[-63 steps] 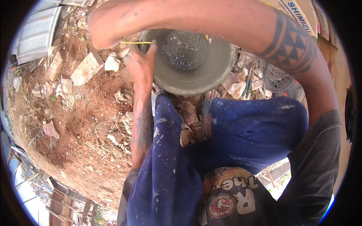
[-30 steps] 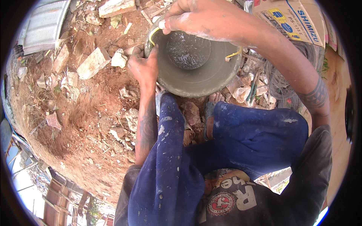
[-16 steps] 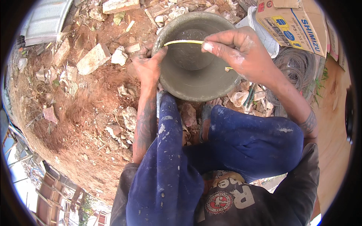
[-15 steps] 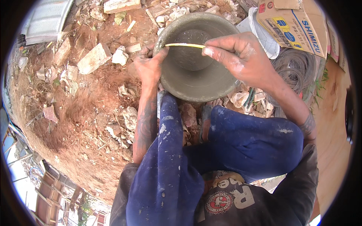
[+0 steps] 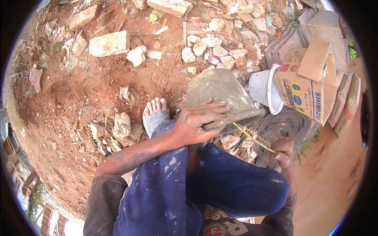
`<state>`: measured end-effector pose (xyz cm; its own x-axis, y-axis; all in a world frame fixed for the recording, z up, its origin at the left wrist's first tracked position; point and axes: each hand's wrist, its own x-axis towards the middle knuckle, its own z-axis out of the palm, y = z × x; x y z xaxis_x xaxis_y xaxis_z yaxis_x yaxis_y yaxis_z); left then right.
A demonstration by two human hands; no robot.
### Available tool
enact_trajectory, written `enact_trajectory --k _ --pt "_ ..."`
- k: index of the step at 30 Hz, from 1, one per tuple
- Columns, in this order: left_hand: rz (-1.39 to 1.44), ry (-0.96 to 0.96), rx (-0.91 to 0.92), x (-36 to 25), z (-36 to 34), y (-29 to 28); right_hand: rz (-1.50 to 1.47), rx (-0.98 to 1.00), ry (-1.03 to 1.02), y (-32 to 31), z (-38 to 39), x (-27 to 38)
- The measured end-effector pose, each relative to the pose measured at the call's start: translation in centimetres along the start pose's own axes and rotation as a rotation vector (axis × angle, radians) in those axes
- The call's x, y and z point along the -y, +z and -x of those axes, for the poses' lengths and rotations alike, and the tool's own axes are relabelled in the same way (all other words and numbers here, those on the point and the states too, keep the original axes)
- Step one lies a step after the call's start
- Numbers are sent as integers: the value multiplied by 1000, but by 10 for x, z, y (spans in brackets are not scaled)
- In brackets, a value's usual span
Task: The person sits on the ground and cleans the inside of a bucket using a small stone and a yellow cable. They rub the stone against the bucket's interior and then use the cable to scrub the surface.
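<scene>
A grey, mortar-coated bucket (image 5: 214,86) lies tipped on its side in front of my knees, its mouth turned toward the lower right and its inside mostly hidden. My left hand (image 5: 199,120) grips it near the rim, fingers stretched along the outer wall. A thin yellow cord (image 5: 256,140) runs in two strands from the bucket's mouth to my right hand (image 5: 283,152), whose fingers are closed on its end. How the cord meets the bucket I cannot make out.
Beyond the bucket stand a white pail (image 5: 262,88) and an open cardboard box (image 5: 303,88). Coiled wire (image 5: 285,128) lies by my right hand. Broken bricks (image 5: 110,43) and stones (image 5: 202,47) litter the reddish soil. My bare foot (image 5: 155,112) is left of the bucket.
The bucket went from mouth-up to tipped on its side. My left hand moved from the rim's left onto its wall; my right hand drew the yellow cord down and right.
</scene>
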<state>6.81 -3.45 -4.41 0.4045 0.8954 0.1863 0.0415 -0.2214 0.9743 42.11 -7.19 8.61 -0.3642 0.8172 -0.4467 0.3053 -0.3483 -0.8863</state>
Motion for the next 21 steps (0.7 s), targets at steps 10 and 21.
enact_trajectory --k 10,21 --pt "-95 29 125 -11 9 23 -159 179 321 58 44 -12" --pt "193 -290 -134 -14 -9 12 -47 -30 128 86 34 3"
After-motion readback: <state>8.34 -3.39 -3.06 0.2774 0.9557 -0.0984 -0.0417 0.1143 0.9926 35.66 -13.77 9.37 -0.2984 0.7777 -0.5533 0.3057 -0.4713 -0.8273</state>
